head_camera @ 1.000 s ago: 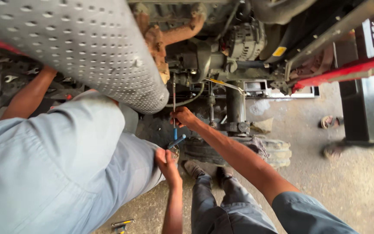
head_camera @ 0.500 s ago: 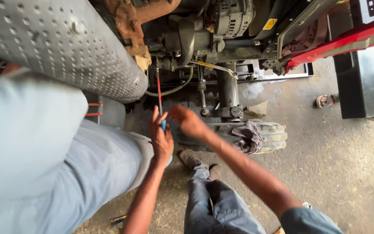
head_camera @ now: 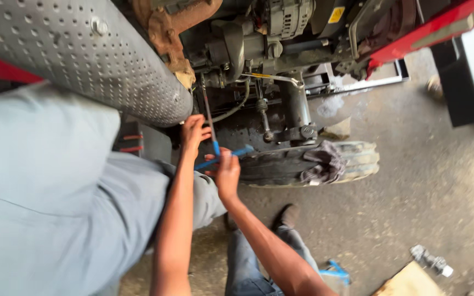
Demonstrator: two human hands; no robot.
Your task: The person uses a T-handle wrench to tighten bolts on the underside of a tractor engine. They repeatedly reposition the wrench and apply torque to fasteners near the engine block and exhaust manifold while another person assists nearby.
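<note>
The T-handle wrench (head_camera: 215, 143) stands near upright beside the engine, its thin dark shaft running up toward the fittings under the rusty bracket (head_camera: 167, 34), its blue crossbar slanting low between the two hands. Half a second ago only the shaft and a bit of blue showed between the hands, both bunched close at the shaft; now the crossbar is plainly out to the side and the hands have separated. Left hand (head_camera: 193, 134): fingers curled round the shaft just above the blue grip, steadying it. Right hand (head_camera: 227, 172): closed on the crossbar, thumb and fingers pinching the blue bar from below. Judgement: the hold has shifted from locating the tool on its fitting to turning it; whether the socket end is seated cannot be told, the top of the shaft is lost in shadow. Around them: the perforated metal guard (head_camera: 83, 55) to the left, a worn tyre (head_camera: 352, 161) on the concrete floor (head_camera: 423, 192) with a dark rag (head_camera: 319, 164) draped on it, and a grey-clothed person's back (head_camera: 56, 203) filling the lower left.
</note>
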